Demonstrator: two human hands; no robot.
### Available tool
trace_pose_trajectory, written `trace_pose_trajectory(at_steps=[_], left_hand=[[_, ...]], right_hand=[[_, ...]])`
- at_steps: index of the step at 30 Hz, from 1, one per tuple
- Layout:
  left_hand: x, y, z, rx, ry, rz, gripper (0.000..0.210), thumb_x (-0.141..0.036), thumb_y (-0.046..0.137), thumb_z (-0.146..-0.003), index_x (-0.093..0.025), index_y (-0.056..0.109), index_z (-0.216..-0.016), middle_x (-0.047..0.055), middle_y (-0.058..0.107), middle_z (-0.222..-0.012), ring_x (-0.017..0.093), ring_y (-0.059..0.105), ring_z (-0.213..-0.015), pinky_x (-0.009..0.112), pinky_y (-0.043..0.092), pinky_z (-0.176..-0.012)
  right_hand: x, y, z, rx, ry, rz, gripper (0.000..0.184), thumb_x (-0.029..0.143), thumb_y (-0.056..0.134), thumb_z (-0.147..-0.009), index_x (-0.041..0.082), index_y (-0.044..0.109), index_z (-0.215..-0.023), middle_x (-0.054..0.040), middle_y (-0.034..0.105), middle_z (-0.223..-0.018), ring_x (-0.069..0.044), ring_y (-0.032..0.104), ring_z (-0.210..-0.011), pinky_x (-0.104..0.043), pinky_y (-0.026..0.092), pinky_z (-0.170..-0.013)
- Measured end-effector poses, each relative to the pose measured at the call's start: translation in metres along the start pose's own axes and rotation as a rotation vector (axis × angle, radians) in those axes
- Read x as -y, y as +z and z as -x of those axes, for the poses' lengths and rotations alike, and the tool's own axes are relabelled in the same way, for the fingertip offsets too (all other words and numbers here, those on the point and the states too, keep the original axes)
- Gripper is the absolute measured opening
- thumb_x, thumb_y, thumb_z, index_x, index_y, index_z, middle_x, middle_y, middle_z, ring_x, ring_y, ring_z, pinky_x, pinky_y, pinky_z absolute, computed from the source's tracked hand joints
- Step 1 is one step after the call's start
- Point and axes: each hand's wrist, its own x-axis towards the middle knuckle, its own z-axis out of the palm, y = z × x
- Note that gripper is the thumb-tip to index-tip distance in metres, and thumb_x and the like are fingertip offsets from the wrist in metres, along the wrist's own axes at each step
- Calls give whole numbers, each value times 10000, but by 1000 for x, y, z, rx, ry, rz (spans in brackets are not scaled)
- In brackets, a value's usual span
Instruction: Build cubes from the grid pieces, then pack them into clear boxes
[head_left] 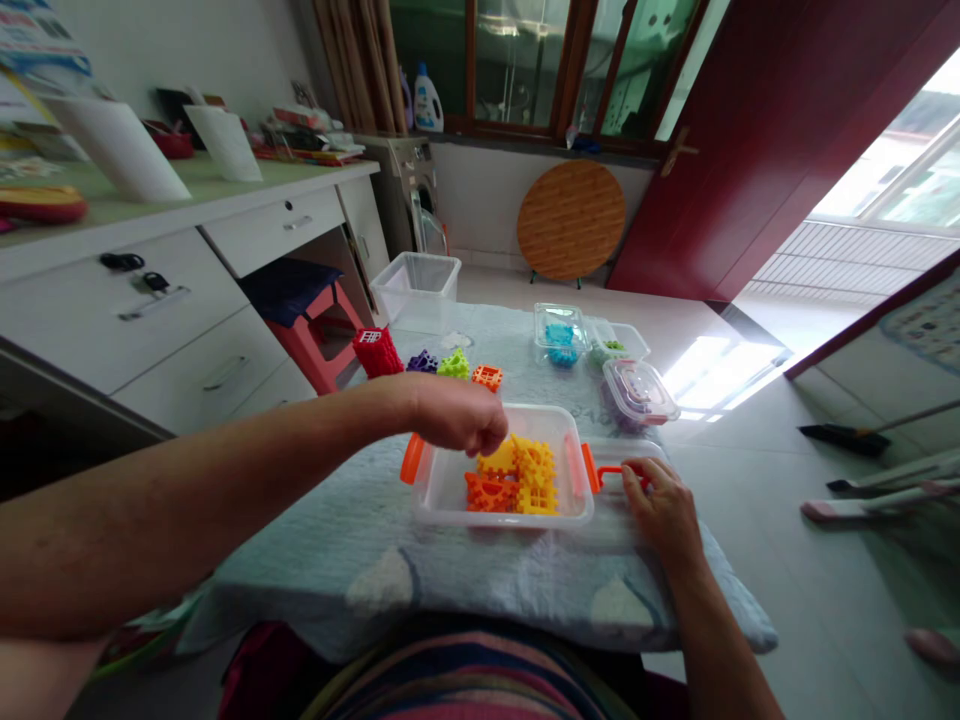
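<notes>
A clear plastic box (pixel 424 500) with orange latches stands on the cloth-covered table in front of me. Inside it, yellow plastic building pieces (pixel 534 465) and orange building pieces (pixel 491 493) with toothed edges lie in a heap. My left hand (pixel 465 415) reaches over the box's back rim, just above the yellow pieces. Its fingers are curled downward, and whatever they hold is hidden. Right of the box lies a clear lid (pixel 611 515) with a red handle (pixel 613 470). My right hand (pixel 664 505) rests over this lid, its fingers closed around the handle's end.
Behind the box stand red pieces (pixel 378 352), purple pieces (pixel 423 361), green pieces (pixel 454 363) and an orange cube (pixel 487 377). A clear bin (pixel 416 285) stands at the back left. Small clear containers with blue pieces (pixel 561 343) and a lidded tub (pixel 640 390) are right.
</notes>
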Motion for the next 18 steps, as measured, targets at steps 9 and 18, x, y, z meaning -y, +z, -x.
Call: trace_pose_trajectory(at_steps=[9,18], left_hand=[[86,-25,-74,-418,-340,-323,521,-286,680,-701,-233,608,-1215,71,629,-1283,264,541,-1167,373,408,-979],[97,-11,-113,-257,-401,-320,343,-311,781,-559,-156,692,-852,101,715,-955,310,565,-1047,564,306,-1034]], right_hand=[[-2,0,0,-2,-18,0,253,391,486,-894,207,650,-841,-54,665,-861,-216,598,-836,-345,447,-807],[-1,0,0,18,-10,2,241,384,484,-905,214,642,-842,-51,661,-871,-217,595,-838,-340,452,-790]])
